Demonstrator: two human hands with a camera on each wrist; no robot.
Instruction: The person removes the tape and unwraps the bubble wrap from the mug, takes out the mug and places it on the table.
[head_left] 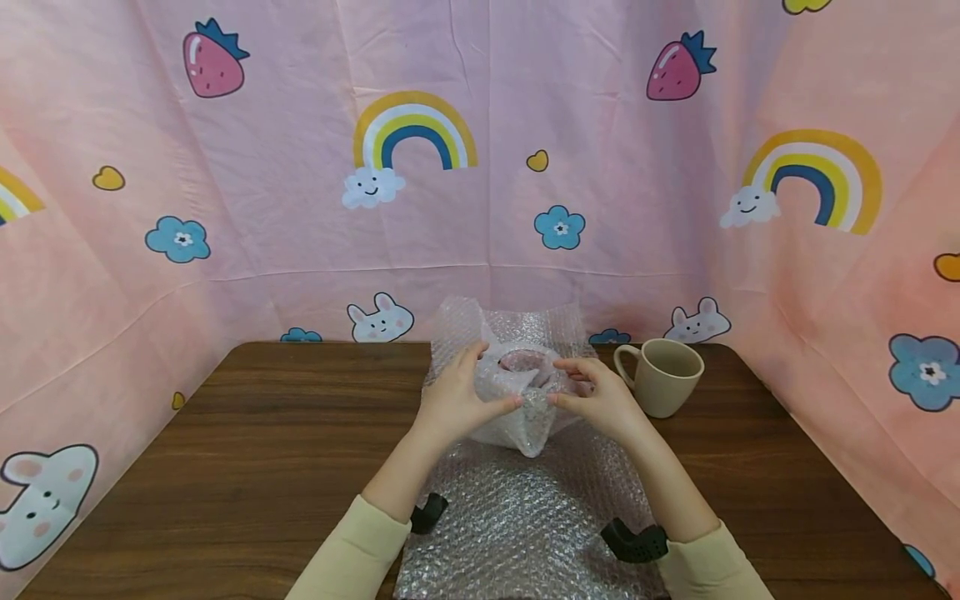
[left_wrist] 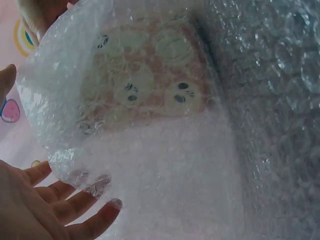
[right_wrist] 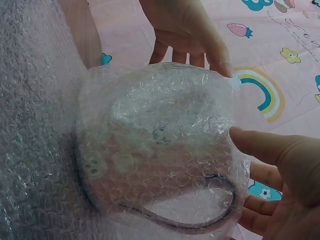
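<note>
A pink mug point(right_wrist: 160, 160) with printed faces and a dark rim stands upside down inside bubble wrap point(head_left: 517, 425); its pink base point(head_left: 522, 360) shows through an opening in the folded-up wrap. My left hand point(head_left: 453, 400) curves round the left of the bundle, thumb in front and fingers at the far side, holding the upper wrap. From the right, my right hand point(head_left: 603, 400) holds the gathered wrap between thumb and fingers. Both thumb tips are close together at the front fold. Through the wrap, the mug's dark-edged handle point(right_wrist: 232, 195) shows in the right wrist view.
A beige mug point(head_left: 670, 379) stands right of the bundle, its handle towards my right hand. The wrap sheet point(head_left: 525, 525) runs along the brown wooden table point(head_left: 262, 467) to the near edge. A pink printed curtain point(head_left: 300, 225) hangs behind and on both sides.
</note>
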